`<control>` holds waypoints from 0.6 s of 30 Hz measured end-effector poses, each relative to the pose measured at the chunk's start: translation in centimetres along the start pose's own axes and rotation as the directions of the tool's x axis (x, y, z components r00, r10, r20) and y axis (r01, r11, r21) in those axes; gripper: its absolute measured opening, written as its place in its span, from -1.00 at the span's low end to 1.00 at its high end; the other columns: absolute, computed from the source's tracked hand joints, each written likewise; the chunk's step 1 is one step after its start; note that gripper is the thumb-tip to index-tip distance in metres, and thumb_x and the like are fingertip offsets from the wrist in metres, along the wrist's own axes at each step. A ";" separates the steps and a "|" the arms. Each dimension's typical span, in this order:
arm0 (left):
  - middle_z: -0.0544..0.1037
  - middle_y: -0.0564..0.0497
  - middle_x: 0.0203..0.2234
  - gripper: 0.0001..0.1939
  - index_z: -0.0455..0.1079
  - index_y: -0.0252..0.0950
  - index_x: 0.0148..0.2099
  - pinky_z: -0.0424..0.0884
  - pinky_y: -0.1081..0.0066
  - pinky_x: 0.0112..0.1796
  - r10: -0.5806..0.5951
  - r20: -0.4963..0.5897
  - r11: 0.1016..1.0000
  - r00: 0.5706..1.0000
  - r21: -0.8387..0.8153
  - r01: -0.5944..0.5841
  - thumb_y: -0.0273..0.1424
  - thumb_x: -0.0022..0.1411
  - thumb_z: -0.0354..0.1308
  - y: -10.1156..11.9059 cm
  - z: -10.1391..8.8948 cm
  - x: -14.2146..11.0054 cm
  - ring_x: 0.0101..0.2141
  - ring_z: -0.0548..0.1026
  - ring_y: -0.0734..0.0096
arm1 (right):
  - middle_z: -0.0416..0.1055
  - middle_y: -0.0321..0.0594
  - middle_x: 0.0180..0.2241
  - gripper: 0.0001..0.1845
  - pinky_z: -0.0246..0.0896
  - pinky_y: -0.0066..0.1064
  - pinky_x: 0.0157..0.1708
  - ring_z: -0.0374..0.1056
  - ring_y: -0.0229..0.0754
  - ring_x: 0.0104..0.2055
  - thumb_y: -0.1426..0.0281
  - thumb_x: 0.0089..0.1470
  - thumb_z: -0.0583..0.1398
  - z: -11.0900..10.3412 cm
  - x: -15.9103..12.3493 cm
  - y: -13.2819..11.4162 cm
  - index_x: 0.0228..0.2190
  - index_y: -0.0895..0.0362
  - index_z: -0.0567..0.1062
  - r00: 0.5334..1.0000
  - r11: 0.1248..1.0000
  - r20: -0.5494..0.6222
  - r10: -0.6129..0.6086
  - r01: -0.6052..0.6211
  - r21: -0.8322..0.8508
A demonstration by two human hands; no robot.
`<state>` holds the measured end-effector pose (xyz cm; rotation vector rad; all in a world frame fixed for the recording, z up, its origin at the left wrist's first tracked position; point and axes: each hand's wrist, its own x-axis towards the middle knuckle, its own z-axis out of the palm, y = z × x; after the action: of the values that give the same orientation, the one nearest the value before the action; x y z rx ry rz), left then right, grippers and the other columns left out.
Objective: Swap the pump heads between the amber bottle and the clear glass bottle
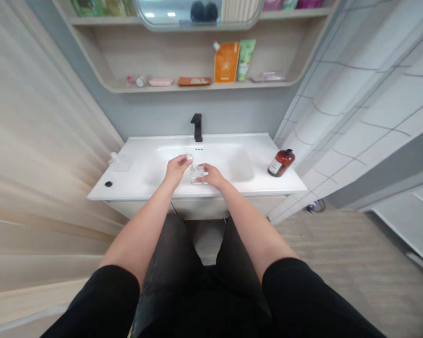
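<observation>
Over the white washbasin [211, 150] my left hand [177, 170] pinches a small white cap-like piece [189, 157] in its fingertips. My right hand [212, 175] rests its fingers on a transparent glass or plastic container [196, 174], gripping it from the right side. The container stands or lies low over the basin, and its exact shape is hard to tell. Both hands are close together, with the cap just above and to the left of the container.
A black faucet [196, 127] rises behind the basin. An amber pump bottle [281, 162] stands on the right of the counter, and a white item [120, 162] lies on the left. Toiletries line a curved shelf [197, 85] above, below a mirror.
</observation>
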<state>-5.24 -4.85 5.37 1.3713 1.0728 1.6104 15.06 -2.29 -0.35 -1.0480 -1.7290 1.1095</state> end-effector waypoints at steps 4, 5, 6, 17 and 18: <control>0.75 -0.07 -0.10 -0.46 0.62 -0.21 -0.07 0.54 0.24 -0.02 -0.049 -0.190 0.993 0.981 -0.116 0.027 -0.03 0.02 0.62 0.3 -1.6 -0.6 -0.09 0.66 0.20 | 0.63 -0.24 -0.14 -0.15 0.43 -0.20 0.05 0.52 -0.01 -0.07 0.24 -0.32 0.62 0.0 -0.1 0.1 0.08 0.09 0.62 1.000 0.999 0.007 0.005 -0.005 0.038; 0.75 -0.06 -0.10 -0.47 0.57 -0.20 -0.07 0.54 0.29 -0.07 -0.066 -0.245 0.986 0.967 -0.164 0.025 -0.04 0.03 0.61 0.6 -2.7 -0.7 -0.12 0.66 0.25 | 0.63 -0.23 -0.12 -0.15 0.43 -0.20 0.06 0.52 0.00 -0.06 0.24 -0.31 0.62 0.0 -0.1 0.1 0.08 0.09 0.63 1.000 0.999 0.004 0.003 -0.003 0.039; 0.75 -0.05 -0.10 -0.49 0.53 -0.18 -0.08 0.53 0.32 -0.10 -0.078 -0.300 0.979 0.951 -0.205 0.015 -0.07 0.06 0.61 0.9 -4.0 -0.9 -0.15 0.66 0.30 | 0.63 -0.22 -0.11 -0.16 0.43 -0.19 0.07 0.53 0.00 -0.05 0.24 -0.32 0.62 0.0 -0.1 0.2 0.07 0.09 0.63 1.000 0.999 -0.001 0.003 -0.003 0.040; 0.48 0.01 -0.44 -0.58 0.29 -0.11 -0.42 0.59 0.04 0.06 0.011 -0.413 0.869 0.911 0.454 0.195 -0.50 -0.06 0.54 4.8 -23.7 -1.2 0.05 0.62 -0.13 | 0.65 -0.20 -0.11 -0.22 0.43 -0.15 0.10 0.54 0.04 -0.02 0.25 -0.29 0.62 -0.2 0.0 -0.3 0.03 0.08 0.63 0.999 1.000 0.031 0.012 -0.012 0.023; 0.44 0.01 -0.48 -0.58 0.28 -0.11 -0.43 0.58 0.05 0.08 0.021 -0.378 0.834 0.926 0.518 0.193 -0.50 -0.06 0.52 4.4 -24.3 -1.3 0.07 0.61 -0.14 | 0.65 -0.20 -0.11 -0.22 0.42 -0.14 0.10 0.54 0.05 -0.02 0.24 -0.29 0.62 -0.2 -0.1 -0.4 0.02 0.08 0.63 0.999 1.000 0.031 0.013 -0.013 0.018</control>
<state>-29.18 -10.73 7.22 1.3591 1.9183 1.5935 15.16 -2.41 0.07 -1.0374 -1.7353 1.1529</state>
